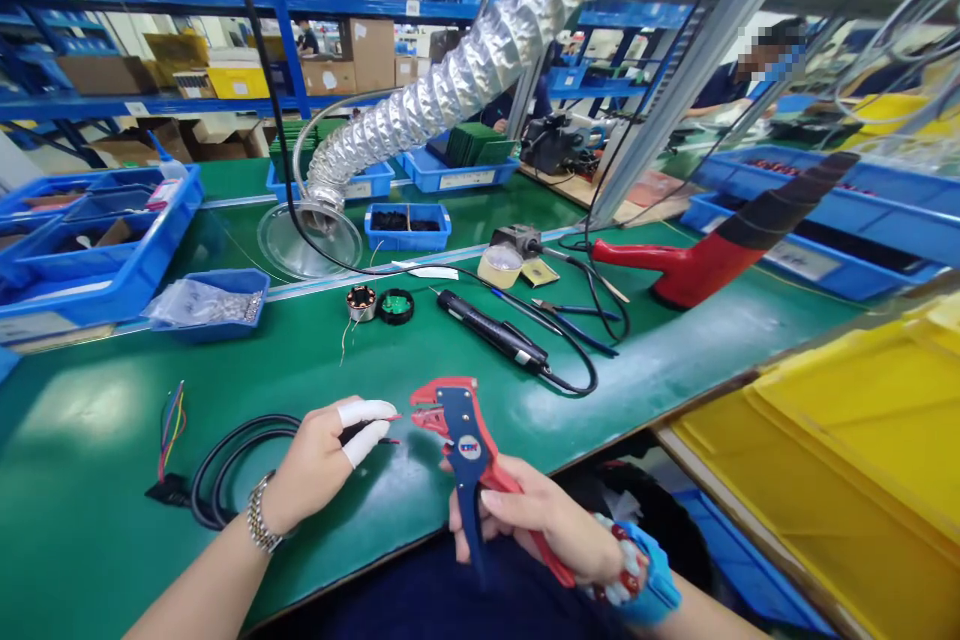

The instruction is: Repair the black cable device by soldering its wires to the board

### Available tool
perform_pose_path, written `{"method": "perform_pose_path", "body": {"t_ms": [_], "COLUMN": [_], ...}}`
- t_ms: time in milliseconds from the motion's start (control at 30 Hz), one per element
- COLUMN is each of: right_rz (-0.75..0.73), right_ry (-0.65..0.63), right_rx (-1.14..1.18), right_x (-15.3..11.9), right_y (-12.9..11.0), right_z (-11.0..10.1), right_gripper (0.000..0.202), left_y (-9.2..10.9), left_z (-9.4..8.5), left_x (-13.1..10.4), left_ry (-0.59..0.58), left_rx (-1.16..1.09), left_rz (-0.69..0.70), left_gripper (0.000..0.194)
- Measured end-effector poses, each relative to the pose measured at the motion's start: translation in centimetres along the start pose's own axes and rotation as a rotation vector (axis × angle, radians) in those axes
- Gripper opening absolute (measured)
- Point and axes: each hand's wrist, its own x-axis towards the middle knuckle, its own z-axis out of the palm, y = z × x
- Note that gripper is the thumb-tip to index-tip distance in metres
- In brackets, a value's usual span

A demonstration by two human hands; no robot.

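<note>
My left hand (328, 453), with white covers on two fingertips, pinches the end of a black cable (217, 460); short red wire tips poke out past the fingers. The cable lies coiled on the green bench, and its other end has several coloured wires (174, 425). My right hand (536, 510) is wrapped round the handles of a red and blue wire stripper (470, 440). The tool's jaws point left, close to the wire tips but apart from them.
Behind the hands lie a small motor part (361, 303), a round black cap (396, 306), a black electric screwdriver (491, 330) and pliers (574, 312). A red heat gun (697, 265) is at right. Blue bins (225, 310) stand at left; a foil duct (450, 70) hangs above.
</note>
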Motion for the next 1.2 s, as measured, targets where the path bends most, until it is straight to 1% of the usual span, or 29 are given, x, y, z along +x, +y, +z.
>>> {"method": "perform_pose_path", "body": {"t_ms": [100, 200, 367, 567, 700, 833, 967, 1200], "right_rz": [0.004, 0.044, 0.041, 0.023, 0.011, -0.031, -0.09, -0.106], "right_ry": [-0.015, -0.036, -0.061, -0.084, -0.081, -0.056, -0.025, 0.041], "right_rx": [0.139, 0.176, 0.118, 0.123, 0.06, -0.004, -0.072, 0.006], "right_x": [0.1, 0.4, 0.5, 0.5, 0.4, 0.4, 0.3, 1.1], "right_y": [1.2, 1.4, 0.9, 0.7, 0.7, 0.6, 0.8, 2.5], "right_z": [0.2, 0.1, 0.4, 0.7, 0.8, 1.1, 1.4, 1.6], "right_gripper": [0.038, 0.04, 0.038, 0.034, 0.034, 0.04, 0.04, 0.039], "left_y": [0.1, 0.3, 0.5, 0.5, 0.4, 0.3, 0.3, 0.2], "left_z": [0.2, 0.2, 0.2, 0.2, 0.2, 0.0, 0.0, 0.1], "left_x": [0.1, 0.1, 0.1, 0.2, 0.2, 0.1, 0.2, 0.3], "left_ry": [-0.009, -0.017, -0.032, -0.053, -0.05, -0.057, -0.045, -0.011], "left_rx": [0.02, 0.044, 0.08, 0.053, 0.033, 0.033, 0.024, 0.056], "left_rz": [0.008, 0.015, 0.017, 0.028, 0.027, 0.033, 0.042, 0.013], "left_gripper": [0.019, 0.019, 0.019, 0.017, 0.015, 0.014, 0.014, 0.016]}}
